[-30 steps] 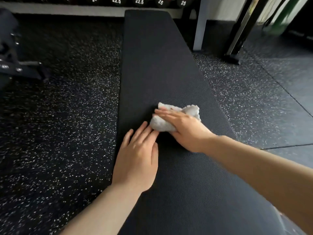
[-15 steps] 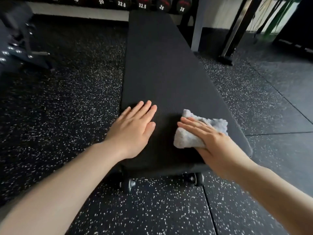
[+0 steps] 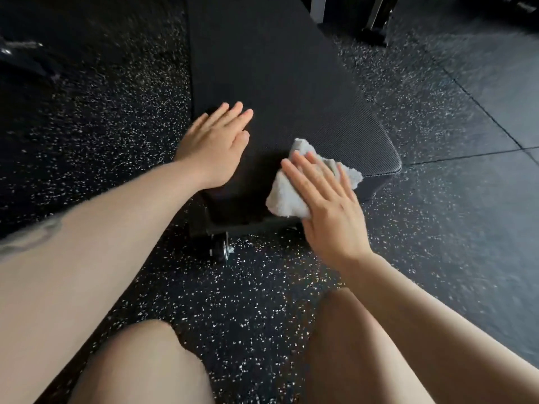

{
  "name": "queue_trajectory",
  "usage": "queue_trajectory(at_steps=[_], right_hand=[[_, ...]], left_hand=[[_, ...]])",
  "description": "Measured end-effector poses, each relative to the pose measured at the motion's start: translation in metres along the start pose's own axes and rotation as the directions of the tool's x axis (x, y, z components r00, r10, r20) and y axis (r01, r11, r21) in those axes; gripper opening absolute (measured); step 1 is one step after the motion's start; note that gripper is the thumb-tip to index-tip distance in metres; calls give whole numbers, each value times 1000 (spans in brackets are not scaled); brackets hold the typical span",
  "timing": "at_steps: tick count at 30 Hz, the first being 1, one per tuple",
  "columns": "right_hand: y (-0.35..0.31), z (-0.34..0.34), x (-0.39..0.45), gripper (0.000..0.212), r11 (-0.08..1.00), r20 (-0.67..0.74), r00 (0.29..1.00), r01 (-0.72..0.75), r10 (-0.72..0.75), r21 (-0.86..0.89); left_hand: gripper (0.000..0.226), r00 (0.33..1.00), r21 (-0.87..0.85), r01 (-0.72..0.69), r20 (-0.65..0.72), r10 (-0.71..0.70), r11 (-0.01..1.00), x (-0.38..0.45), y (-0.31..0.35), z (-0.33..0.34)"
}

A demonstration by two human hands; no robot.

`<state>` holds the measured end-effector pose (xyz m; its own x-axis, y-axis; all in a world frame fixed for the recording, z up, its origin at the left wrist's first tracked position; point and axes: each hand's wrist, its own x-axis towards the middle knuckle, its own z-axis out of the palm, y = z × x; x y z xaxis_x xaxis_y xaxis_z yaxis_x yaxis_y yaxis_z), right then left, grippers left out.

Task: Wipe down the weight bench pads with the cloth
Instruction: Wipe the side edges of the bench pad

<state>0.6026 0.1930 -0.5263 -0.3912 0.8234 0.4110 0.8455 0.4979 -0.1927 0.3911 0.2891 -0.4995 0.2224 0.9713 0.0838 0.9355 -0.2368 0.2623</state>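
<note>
A: Where is the crumpled pale grey terry cloth?

B: At the near end of the long black padded bench pad, partly over its edge. The right hand presses it with straight fingers; this grip is open. The left hand rests flat on the surface, also open.

A: Which step?

B: I judge wiping the near end. Next, the edge or front face probably needs firm pressure. The far end is cut off, and the frame below is mostly hidden.

Speckled rubber floor, rack post

Right hand flat on cloth
</note>
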Motion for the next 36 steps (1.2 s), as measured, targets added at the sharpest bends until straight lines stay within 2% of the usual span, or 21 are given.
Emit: queue_trajectory(at_steps=[2, 3, 5, 6, 8, 10, 12, 14, 15, 17, 19, 20, 21, 22, 24, 26, 28, 29, 31, 34, 36], right_hand=[[12, 3, 7, 62, 988, -131, 979, -150, 154, 41], [3, 10, 16, 57, 962, -237, 932, -256, 273, 100], [-39, 29, 36, 47, 848, -390, 755, -438, 528, 299], [-61, 38, 44, 45, 820, -423, 705, -449, 569, 355], [-100, 53, 50, 45, 867, -429, 761, -360, 487, 345], [-102, 54, 39, 45, 952, -380, 886, -179, 265, 248], [-61, 41, 28, 41, 996, -270, 962, 67, -47, 64], [0, 26, 15, 40, 977, -203, 956, 204, -213, -64], [26, 19, 8, 42, 983, -222, 958, 166, -179, -76], [46, 16, -2, 54, 996, -329, 940, -86, 90, 28], [6, 33, 4, 57, 904, -486, 762, -354, 428, 239], [-25, 43, 13, 56, 838, -528, 651, -413, 545, 357], [-58, 52, 24, 56, 789, -532, 585, -409, 612, 458], [-87, 60, 31, 58, 773, -517, 585, -369, 625, 516], [-126, 72, 31, 58, 803, -458, 708, -262, 537, 536], [-119, 70, 19, 49, 889, -389, 865, -128, 316, 439], [-84, 53, 13, 44, 956, -296, 955, 63, 25, 285], [-64, 44, 13, 42, 965, -260, 963, 137, -76, 223], [-14, 33, 8, 42, 979, -279, 955, 147, -103, 141], [39, 21, -11, 60, 993, -378, 923, -33, 73, 112], [28, 30, -15, 63, 975, -453, 871, -110, 189, 195]], left_hand=[[48, 999, -10, 9, -43, -10, 1000, 2, 1, 1], [48, 999, -27, 8, -53, -10, 1000, 4, 1, 1], [47, 998, -35, 15, -53, -17, 999, 3, 1, 0], [47, 998, -26, 16, -56, -18, 1000, 3, -1, 1], [46, 1000, -16, -11, -22, 11, 1000, 9, -3, -1], [46, 999, -20, -23, 24, 24, 1000, 12, -6, -3], [46, 1000, -26, -15, 1, 15, 1000, 11, -5, -2], [46, 999, -49, -11, -37, 9, 999, 7, -3, 0], [47, 999, -50, -9, -45, 7, 999, 5, -2, 1], [47, 998, -41, -1, -59, -1, 999, 4, -1, 3], [47, 998, -37, -2, -62, 0, 999, 5, -2, 2], [47, 998, -38, 0, -64, -3, 999, 5, -3, 2], [47, 998, -40, 1, -66, -3, 999, 6, -3, 2], [47, 998, -40, 2, -63, -5, 999, 8, -3, 2], [47, 1000, -18, 7, -26, -7, 1000, 14, -5, 0], [46, 1000, -6, -1, 16, 1, 1000, 16, -6, -2], [46, 1000, -12, -1, -2, 1, 1000, 13, -5, -3], [46, 1000, -12, 4, -10, -4, 1000, 10, -3, -3], [49, 1000, 40, 5, 17, -6, 999, 1, 4, -3], [54, 996, 116, -39, 78, 30, 992, -13, 16, 1], [54, 997, 108, -61, 53, 56, 992, -19, 17, 5]])
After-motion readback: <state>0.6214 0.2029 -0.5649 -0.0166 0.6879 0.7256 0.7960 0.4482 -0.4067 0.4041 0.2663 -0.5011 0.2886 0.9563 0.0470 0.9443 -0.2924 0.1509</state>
